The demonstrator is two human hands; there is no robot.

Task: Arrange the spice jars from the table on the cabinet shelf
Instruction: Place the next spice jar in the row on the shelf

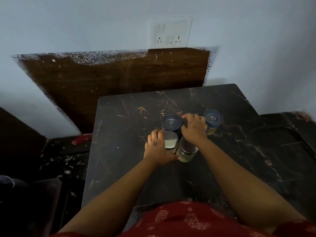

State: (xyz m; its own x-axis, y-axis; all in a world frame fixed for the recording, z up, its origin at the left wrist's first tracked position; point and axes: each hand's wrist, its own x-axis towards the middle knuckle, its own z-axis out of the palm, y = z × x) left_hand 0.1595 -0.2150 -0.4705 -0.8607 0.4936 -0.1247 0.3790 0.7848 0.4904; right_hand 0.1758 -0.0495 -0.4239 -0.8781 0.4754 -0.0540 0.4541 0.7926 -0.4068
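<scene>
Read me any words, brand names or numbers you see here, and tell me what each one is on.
Left blue lid: a small printed label, too blurred to read for sure.
Right blue lid: a small printed label, too blurred to read.
Silver lids of the two near jars: no text seen.
Wall switch plate: no text seen.

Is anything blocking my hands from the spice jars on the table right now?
Nothing visible does. The left hand already wraps the steel-lidded jar, and the right hand rests among the jars, between the two blue-lidded jars. The cabinet shelf is not in view.
</scene>
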